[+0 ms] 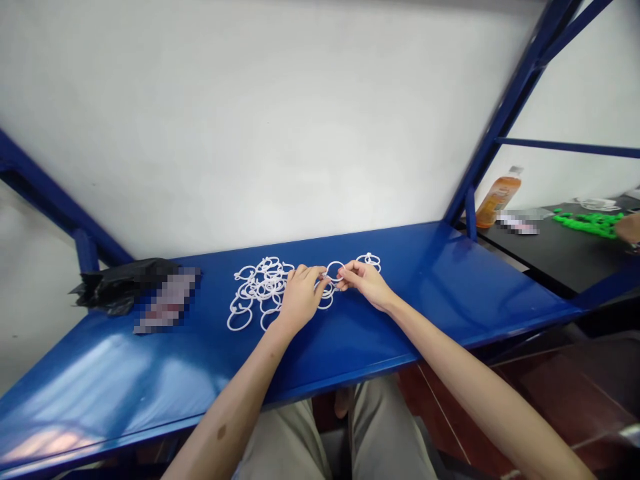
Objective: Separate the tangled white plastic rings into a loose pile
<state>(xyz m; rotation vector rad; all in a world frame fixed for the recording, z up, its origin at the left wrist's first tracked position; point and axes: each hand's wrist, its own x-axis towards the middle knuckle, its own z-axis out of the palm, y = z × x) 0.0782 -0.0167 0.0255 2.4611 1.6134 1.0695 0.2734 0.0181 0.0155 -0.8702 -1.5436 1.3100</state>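
A white plastic ring [334, 271] is pinched between my left hand [301, 295] and my right hand [364, 281], just above the blue shelf [430, 293]. Both hands have their fingers closed on the ring's rim, one on each side. A tangled heap of several white rings [257, 288] lies on the shelf to the left of and under my left hand. A smaller cluster of white rings [371, 259] lies just behind my right hand.
A crumpled black plastic bag [117, 285] sits at the shelf's left end. Blue frame struts [505, 113] rise on the right. On a black table [550, 253] at the right are an orange drink bottle [497, 198], green plastic pieces [593, 223] and another person's hand [630, 228].
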